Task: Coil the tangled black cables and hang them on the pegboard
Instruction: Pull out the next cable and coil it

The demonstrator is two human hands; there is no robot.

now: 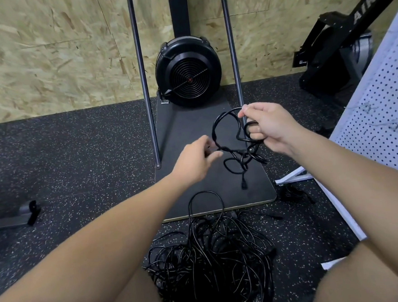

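My right hand (265,126) grips a short black cable (224,130) held in the air, bent into a loop with a knotted bunch and a plug hanging below it. At the loop's lower left side, my left hand (195,159) pinches the same cable with its fingertips. A large tangled pile of black cables (212,256) lies on the speckled floor between my knees. The white pegboard (384,114) leans at the right edge, with a few small hooks on it.
A black fan machine (189,71) on a dark base board (196,193) stands ahead between two metal poles (145,84). Another black machine (332,54) is at the back right. A metal foot (16,215) lies at the left on the rubber floor.
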